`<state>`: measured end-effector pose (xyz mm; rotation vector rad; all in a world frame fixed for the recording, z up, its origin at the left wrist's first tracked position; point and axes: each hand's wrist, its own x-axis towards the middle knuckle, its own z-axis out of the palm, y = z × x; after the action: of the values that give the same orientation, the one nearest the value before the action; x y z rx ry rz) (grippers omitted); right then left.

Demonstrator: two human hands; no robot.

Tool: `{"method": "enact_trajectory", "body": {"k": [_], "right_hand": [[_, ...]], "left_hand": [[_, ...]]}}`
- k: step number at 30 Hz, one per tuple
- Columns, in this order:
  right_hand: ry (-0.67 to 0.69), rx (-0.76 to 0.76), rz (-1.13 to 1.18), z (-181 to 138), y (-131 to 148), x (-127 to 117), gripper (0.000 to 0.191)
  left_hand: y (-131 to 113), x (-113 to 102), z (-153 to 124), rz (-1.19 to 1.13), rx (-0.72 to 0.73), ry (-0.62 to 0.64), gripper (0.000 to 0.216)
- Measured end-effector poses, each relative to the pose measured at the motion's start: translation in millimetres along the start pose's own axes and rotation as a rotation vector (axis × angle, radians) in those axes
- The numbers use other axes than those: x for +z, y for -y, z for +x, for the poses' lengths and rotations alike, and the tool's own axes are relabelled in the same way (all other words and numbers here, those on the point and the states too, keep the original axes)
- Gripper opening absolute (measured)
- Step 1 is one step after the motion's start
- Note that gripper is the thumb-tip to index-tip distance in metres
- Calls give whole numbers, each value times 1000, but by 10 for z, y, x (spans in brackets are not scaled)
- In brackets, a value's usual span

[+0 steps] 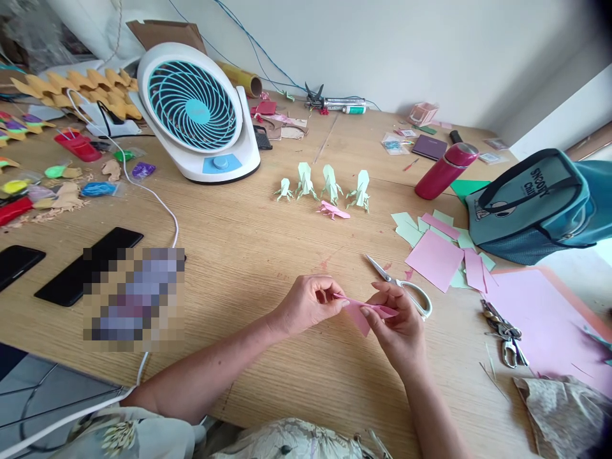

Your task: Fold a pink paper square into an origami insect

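To your far left, a black phone [19, 264] and a longer dark slab [90, 261] lay on the tabletop [239, 242], with a pixelated item [138, 296] just beside the slab. A white cable [152, 189] ran past them toward your left forearm. Behind these stood the white fan [197, 111], its grille facing you. In the middle, beyond your hands, four pale green figures [305, 182] stood in a row, with a pink figure [333, 210] in front of them. The scissors [423, 299] were the closest obstacle, blades pointing away and leftward, handle partly hidden by your right fingers; whether they touched could not be told. Farther right came loose paper pieces [435, 260], a magenta bottle [445, 171], a teal bag [526, 204], keys [504, 331] beside a large pink sheet [540, 312], and a crumpled cloth [564, 408].

Your left hand [306, 306] pinched the left end of the folded pink paper [357, 315]; your right hand [399, 331] gripped its right part, thumb toward you. The paper was held between both hands, its long axis running left to right and dipping slightly rightward, with a pointed flap hanging toward you.
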<state>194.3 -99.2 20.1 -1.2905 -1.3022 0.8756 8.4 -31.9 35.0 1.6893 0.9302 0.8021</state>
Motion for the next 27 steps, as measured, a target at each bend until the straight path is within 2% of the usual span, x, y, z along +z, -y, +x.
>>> {"method": "enact_trajectory", "body": {"k": [5,12,20,27], "right_hand": [[6,45,56,31,-7,-21,33],[12,57,71,53,-8,-68,36],[84,40,-34,8,-51,0,37],[129,20,-64,22,-38,36,48]], "left_hand": [[41,-52,39,-162,-131,75,20],[51,-131,78,-283,-157,241,28],[18,-45,20,-38,-86,158,17],[69,-1,-7,-79,-118,134,23]]}}
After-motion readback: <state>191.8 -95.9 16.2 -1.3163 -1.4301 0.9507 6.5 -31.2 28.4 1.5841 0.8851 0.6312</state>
